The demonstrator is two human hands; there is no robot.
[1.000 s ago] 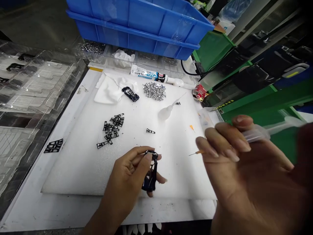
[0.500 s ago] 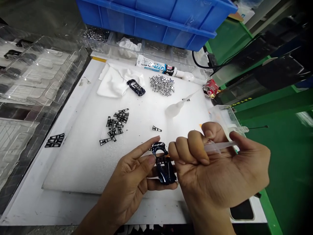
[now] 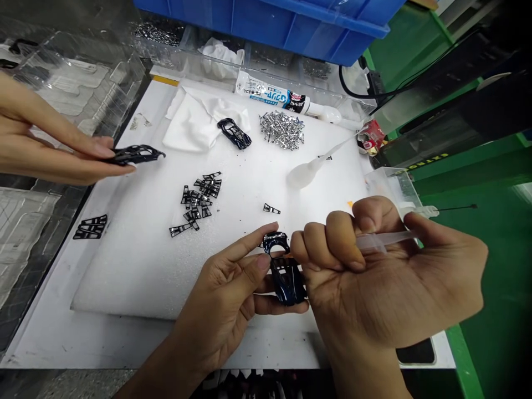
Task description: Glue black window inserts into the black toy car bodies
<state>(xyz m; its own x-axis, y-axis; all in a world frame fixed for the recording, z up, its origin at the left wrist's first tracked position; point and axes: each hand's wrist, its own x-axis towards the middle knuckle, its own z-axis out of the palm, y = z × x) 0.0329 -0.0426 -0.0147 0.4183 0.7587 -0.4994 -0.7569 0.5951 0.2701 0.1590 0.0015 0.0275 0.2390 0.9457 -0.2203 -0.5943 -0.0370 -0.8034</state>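
Observation:
My left hand (image 3: pixel 233 293) is closed on a glossy dark blue model car body (image 3: pixel 287 282), held between thumb and fingers with its round opening towards the far side. My right hand (image 3: pixel 374 277) is wrapped round a translucent plastic syringe (image 3: pixel 372 242), thumb at its plunger end. Its fingers are close against the car body's right side, where a bit of orange shows; the tip is mostly hidden. Beyond my hands, a small black frame part (image 3: pixel 271 209) lies alone on the white foam sheet (image 3: pixel 137 271), with a pile of similar black parts (image 3: pixel 197 200) to the left.
Another person's hand (image 3: pixel 62 138) holds a dark car body (image 3: pixel 137 154) over the left side. Farther back are another car body (image 3: pixel 235 133), a white cloth (image 3: pixel 189 124), chrome parts (image 3: pixel 282 129), a dropper bottle (image 3: pixel 303 174), a glue tube (image 3: pixel 270 94) and a blue bin (image 3: pixel 266 22).
Another person's hand has come in from the left with a dark car body. My hands keep nearly the same pose on the car body and syringe; the view has shifted slightly.

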